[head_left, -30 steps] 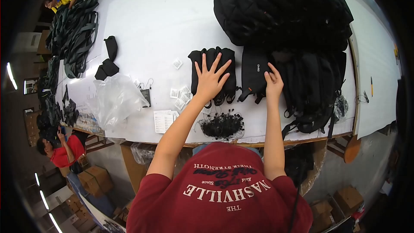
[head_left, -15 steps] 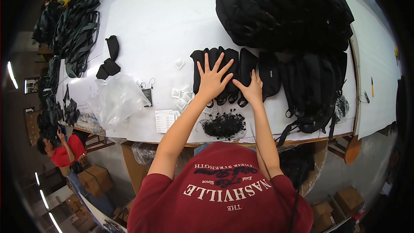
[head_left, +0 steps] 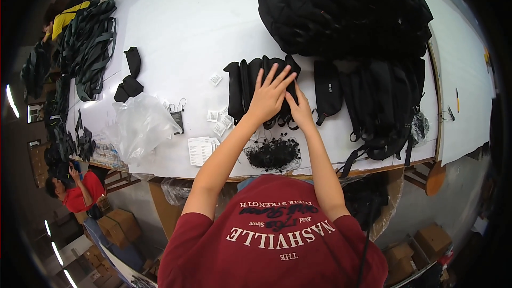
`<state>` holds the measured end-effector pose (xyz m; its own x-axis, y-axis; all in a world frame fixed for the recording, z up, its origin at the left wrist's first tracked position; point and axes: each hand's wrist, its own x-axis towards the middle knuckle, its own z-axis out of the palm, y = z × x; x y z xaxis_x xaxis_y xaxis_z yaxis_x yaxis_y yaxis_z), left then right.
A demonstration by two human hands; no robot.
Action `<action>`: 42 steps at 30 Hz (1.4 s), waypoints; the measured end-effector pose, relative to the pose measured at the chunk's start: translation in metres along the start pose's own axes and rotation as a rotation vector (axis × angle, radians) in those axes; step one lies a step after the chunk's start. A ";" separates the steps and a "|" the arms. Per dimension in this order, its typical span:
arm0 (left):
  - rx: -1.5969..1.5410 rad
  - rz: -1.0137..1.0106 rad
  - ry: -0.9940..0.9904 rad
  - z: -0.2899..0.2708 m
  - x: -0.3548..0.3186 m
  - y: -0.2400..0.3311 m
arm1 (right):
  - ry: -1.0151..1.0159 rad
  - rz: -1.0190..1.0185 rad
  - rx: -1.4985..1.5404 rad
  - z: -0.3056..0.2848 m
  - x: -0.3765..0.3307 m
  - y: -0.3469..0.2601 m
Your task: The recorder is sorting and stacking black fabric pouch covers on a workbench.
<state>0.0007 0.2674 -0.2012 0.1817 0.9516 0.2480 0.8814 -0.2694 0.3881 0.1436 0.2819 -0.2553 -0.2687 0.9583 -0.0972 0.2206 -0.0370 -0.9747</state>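
Note:
A row of black fabric pouches [head_left: 238,88], standing close together with small loops at their near ends, is on the white table in front of me. My left hand [head_left: 269,95] lies across the tops of the pouches, fingers stretched and spread. At the row's right end, my right hand [head_left: 300,109] presses against the outermost pouch with fingers extended and thumb apart. A separate black pouch with a small white mark [head_left: 327,95] lies just to the right. Near the table edge, below my hands, is a tangled heap of black tag strings [head_left: 273,153].
Large black bags [head_left: 346,16] are stacked at the far right, with black backpacks [head_left: 376,112] nearer. Small white labels [head_left: 220,120], printed sheets [head_left: 201,151] and a clear plastic bag [head_left: 141,128] lie leftward. Black straps [head_left: 90,48] hang over the left side. A person in red [head_left: 85,194] is beyond.
My right hand has moved left, bringing the end pouch against the row. A wider gap now separates the row from the marked pouch. My left hand stays on top of the row.

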 end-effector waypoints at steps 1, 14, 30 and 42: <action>0.000 -0.002 0.003 0.002 0.001 -0.001 | -0.014 0.016 -0.050 -0.001 0.001 -0.001; 0.011 -0.010 -0.034 0.004 -0.002 -0.004 | 0.403 0.070 -0.671 -0.063 -0.021 0.011; -0.028 -0.041 -0.010 0.003 0.006 0.010 | 0.115 0.014 0.230 -0.028 -0.008 -0.001; 0.071 0.031 -0.051 0.026 0.008 0.015 | 0.495 -0.478 -0.315 -0.101 0.038 -0.130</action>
<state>0.0268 0.2746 -0.2169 0.2302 0.9496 0.2127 0.9032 -0.2899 0.3165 0.1997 0.3522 -0.1122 0.0335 0.8679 0.4955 0.4628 0.4260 -0.7774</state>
